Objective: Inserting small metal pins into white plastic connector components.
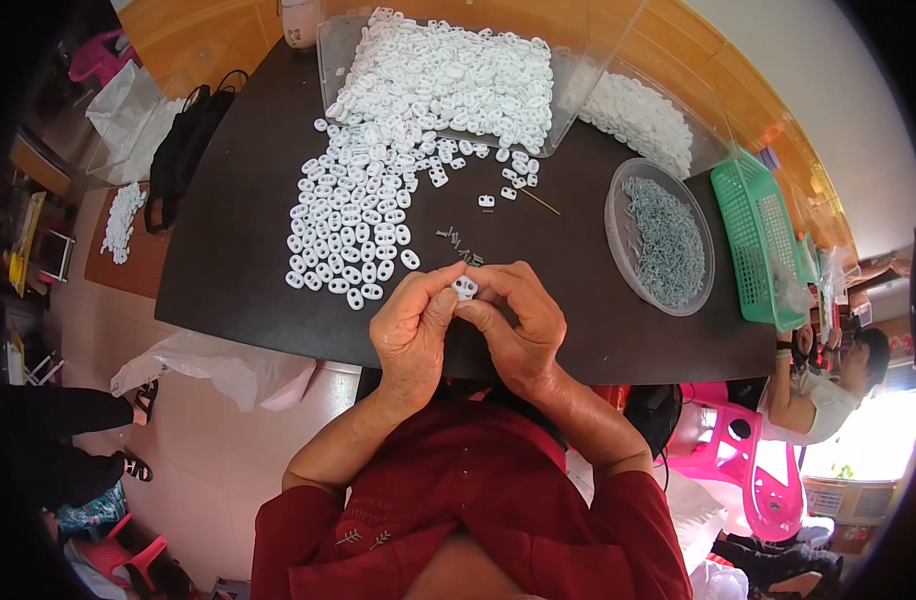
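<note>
White plastic toggle piece (pixel 465 288) pinched between left hand (pixel 414 328) and right hand (pixel 519 322), both grips closed on it, just above the desk (pixel 228 250) edge. Judged mid-assembly; next move likely calls for one of the small metal springs (pixel 458 243) lying just beyond.

The small white piece (pixel 465 288) pinched between the left hand (pixel 413 335) and right hand (pixel 518 320) looks like smooth, slightly glossy plastic, as do the loose white pieces (pixel 353 225) spread on the matt dark table (pixel 228 230). The round tub (pixel 618 255) is clear plastic (its grey springs (pixel 668 240) look like dull metal), the basket (pixel 753 225) is green plastic mesh, and the sleeves (pixel 638 510) are soft red cloth.
</note>
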### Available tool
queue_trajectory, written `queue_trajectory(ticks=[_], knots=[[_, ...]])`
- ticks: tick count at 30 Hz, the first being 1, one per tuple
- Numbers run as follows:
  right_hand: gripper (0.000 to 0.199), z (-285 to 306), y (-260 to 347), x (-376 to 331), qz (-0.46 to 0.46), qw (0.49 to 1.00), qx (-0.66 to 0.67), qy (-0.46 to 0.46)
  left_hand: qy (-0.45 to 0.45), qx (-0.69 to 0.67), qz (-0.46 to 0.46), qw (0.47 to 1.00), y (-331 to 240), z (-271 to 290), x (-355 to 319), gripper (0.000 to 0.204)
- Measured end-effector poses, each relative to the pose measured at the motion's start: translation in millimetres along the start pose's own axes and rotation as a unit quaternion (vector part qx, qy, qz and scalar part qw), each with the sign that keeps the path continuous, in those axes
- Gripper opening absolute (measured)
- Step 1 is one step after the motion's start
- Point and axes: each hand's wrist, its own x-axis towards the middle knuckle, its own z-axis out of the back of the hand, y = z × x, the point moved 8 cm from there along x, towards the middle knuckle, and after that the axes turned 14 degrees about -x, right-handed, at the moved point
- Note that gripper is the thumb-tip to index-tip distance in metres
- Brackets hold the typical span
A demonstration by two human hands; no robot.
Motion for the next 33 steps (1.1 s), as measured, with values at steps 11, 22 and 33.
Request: queue_trajectory(ticks=[11,22,33], knots=[[0.029,2,5,4,0.004,1.0,-0.007,-0.017,0.013,-0.079,0.046,0.996,6,6,5,0.026],[0.03,1,20,2,0.101,0.992,-0.064,-0.047,-0.013,-0.045,-0.029,0.998,0,6,-1,0.028],[0.029,-1,21,-2,0.091,0.994,-0.025,-0.062,-0.056,-0.039,-0.056,0.996,-5,3,-9,0.027]])
